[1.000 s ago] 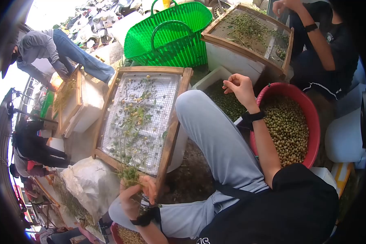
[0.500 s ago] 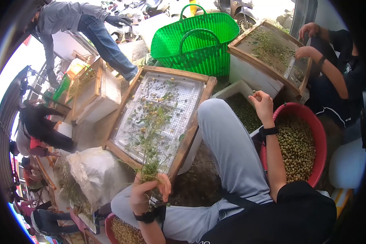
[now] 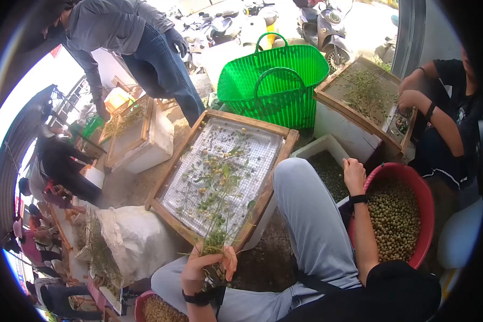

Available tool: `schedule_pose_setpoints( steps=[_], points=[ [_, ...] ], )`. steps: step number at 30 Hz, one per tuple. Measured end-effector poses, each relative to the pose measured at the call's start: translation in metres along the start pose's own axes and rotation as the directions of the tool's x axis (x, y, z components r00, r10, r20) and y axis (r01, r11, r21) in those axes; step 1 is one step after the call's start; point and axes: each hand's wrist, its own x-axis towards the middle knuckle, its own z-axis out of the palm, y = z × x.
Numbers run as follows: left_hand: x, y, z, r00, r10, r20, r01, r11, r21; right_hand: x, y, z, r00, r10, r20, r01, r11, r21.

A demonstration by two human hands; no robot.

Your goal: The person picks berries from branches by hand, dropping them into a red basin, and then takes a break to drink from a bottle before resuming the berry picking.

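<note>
My left hand [image 3: 209,268] is closed round the stem ends of a leafy green plant [image 3: 220,214], whose small round fruits lie over a wood-framed mesh screen [image 3: 263,129]. My right hand [image 3: 354,176] is held above the edge between a white foam box [image 3: 316,147] of small dark green fruits and a red basin [image 3: 426,193] of pale green round fruits. Its fingers are curled with the back of the hand towards me, and anything within them is hidden.
A green woven basket [image 3: 273,80] stands behind the screen. On the right a seated person [image 3: 440,118] works at another framed screen [image 3: 354,91]. A standing person [image 3: 155,59] leans over at the upper left. A white sack [image 3: 139,236] lies left of my screen.
My right hand has lowered a little towards the foam box, and its fingers have turned down. The view has shifted, so most things appear lower. The standing person has straightened one arm down.
</note>
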Motion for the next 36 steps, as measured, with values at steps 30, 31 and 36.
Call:
schedule_pose_setpoints(
  steps=[30,31,36],
  points=[
    [0.013,-0.016,-0.017,0.984,-0.007,0.179,-0.007,0.997,0.077,-0.139,-0.18,-0.013,0.384,-0.737,0.556,-0.615,0.245,0.749],
    [0.015,-0.017,-0.02,0.984,-0.024,0.178,0.008,0.996,0.089,-0.139,-0.177,-0.011,0.368,-0.748,0.552,-0.588,0.273,0.761],
    [0.016,-0.019,-0.02,0.991,-0.045,0.129,0.029,0.992,0.126,-0.142,-0.175,-0.001,0.414,-0.665,0.622,-0.603,0.312,0.734]
  ],
)
